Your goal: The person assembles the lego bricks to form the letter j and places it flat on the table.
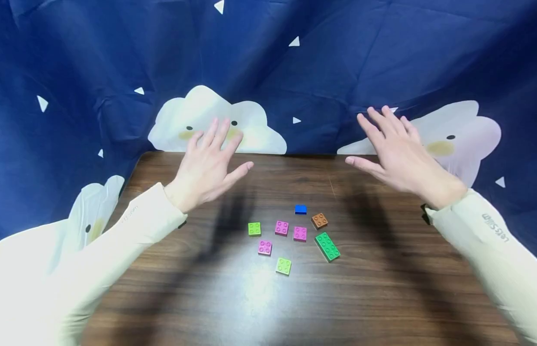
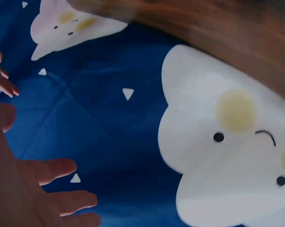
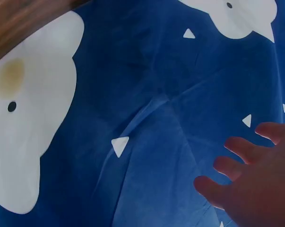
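Observation:
My left hand (image 1: 205, 168) hovers over the far left of the table, fingers spread and nothing held. Over the far right, my right hand (image 1: 400, 156) is raised likewise, palm down with the thumb out. Between and nearer than the hands lie toy building bricks: a long green brick (image 1: 327, 247), a brown brick (image 1: 319, 221), a small blue brick (image 1: 300, 209) and pink bricks (image 1: 281, 228), (image 1: 300, 234), (image 1: 265, 247). Two lime green bricks (image 1: 254, 228), (image 1: 283, 266) lie to their left and front. Neither wrist view shows any brick.
The dark wooden table (image 1: 186, 298) carries the bricks near its middle. Behind its far edge hangs a blue curtain (image 1: 320, 72) with white clouds and triangles. Both forearms, in pale sleeves (image 1: 480, 250), reach in from the sides and cast shadows on the wood.

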The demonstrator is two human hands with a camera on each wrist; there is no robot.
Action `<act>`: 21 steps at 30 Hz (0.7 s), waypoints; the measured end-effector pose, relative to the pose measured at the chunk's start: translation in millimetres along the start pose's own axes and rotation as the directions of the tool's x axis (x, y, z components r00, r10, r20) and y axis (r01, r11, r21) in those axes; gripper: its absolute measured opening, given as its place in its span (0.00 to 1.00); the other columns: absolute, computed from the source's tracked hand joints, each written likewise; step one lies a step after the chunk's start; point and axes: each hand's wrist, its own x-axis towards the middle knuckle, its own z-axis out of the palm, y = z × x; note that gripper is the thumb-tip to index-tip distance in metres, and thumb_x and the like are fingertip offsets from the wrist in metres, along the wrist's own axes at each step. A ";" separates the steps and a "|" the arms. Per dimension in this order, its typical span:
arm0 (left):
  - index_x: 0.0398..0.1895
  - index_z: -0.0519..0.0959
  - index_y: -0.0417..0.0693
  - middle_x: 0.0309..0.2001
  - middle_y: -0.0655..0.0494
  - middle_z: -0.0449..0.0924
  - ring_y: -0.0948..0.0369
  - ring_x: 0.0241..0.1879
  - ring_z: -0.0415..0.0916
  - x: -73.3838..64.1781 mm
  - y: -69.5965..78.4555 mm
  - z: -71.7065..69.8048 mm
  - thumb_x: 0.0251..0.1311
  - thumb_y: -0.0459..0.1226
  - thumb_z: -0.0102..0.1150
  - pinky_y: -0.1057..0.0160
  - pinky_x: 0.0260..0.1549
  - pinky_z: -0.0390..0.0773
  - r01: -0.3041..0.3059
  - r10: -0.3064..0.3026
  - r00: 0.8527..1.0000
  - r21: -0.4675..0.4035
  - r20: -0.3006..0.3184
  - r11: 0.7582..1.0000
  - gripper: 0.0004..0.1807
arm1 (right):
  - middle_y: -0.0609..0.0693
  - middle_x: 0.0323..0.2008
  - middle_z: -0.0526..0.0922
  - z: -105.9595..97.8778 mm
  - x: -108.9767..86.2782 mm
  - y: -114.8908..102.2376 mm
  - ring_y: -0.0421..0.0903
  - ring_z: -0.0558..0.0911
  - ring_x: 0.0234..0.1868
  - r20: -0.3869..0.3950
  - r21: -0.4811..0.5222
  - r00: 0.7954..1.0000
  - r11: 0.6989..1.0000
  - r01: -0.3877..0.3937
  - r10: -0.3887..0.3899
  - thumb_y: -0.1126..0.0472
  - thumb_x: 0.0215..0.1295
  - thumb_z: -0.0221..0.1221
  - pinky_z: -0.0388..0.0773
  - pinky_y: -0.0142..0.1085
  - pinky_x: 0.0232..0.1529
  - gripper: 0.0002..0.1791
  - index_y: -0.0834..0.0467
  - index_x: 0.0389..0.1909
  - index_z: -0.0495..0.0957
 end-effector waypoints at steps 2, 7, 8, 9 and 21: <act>0.69 0.65 0.49 0.74 0.42 0.54 0.45 0.75 0.47 -5.4 2.2 4.9 0.65 0.64 0.36 0.40 0.63 0.57 0.011 -0.010 1.000 -0.021 0.013 1.000 0.39 | 0.62 0.75 0.52 3.3 -4.5 -2.2 0.62 0.45 0.76 -0.020 0.024 1.000 1.000 0.000 0.000 0.38 0.66 0.53 0.42 0.65 0.69 0.45 0.56 0.76 0.49; 0.67 0.67 0.49 0.75 0.42 0.51 0.45 0.75 0.48 -19.6 9.0 23.3 0.68 0.63 0.34 0.40 0.61 0.60 0.054 -0.050 0.997 -0.072 0.057 0.996 0.36 | 0.63 0.71 0.58 13.8 -17.2 -9.1 0.63 0.48 0.75 -0.054 0.073 0.999 0.997 0.001 0.003 0.40 0.65 0.55 0.47 0.67 0.65 0.44 0.55 0.75 0.51; 0.67 0.68 0.49 0.74 0.41 0.52 0.45 0.74 0.49 -22.4 10.3 28.1 0.68 0.62 0.34 0.41 0.60 0.60 0.060 -0.056 0.997 -0.082 0.060 0.995 0.36 | 0.63 0.70 0.59 16.6 -19.8 -10.6 0.63 0.50 0.74 -0.063 0.077 0.998 0.997 0.003 0.002 0.41 0.65 0.56 0.48 0.67 0.64 0.44 0.55 0.75 0.51; 0.66 0.69 0.48 0.74 0.41 0.53 0.45 0.73 0.50 -25.1 11.6 33.0 0.68 0.61 0.35 0.41 0.59 0.61 0.065 -0.060 0.996 -0.092 0.060 0.994 0.35 | 0.63 0.69 0.61 19.8 -22.3 -11.9 0.63 0.53 0.73 -0.072 0.083 0.997 0.997 0.007 -0.001 0.42 0.65 0.57 0.49 0.66 0.63 0.44 0.55 0.75 0.52; 0.61 0.73 0.45 0.64 0.40 0.66 0.43 0.62 0.62 -64.2 33.7 78.6 0.69 0.55 0.43 0.44 0.52 0.65 0.070 -0.052 0.996 -0.258 0.077 0.964 0.29 | 0.62 0.59 0.70 75.0 -60.6 -23.8 0.60 0.64 0.61 -0.067 0.183 0.996 0.982 -0.052 0.065 0.45 0.62 0.61 0.58 0.55 0.52 0.39 0.61 0.69 0.62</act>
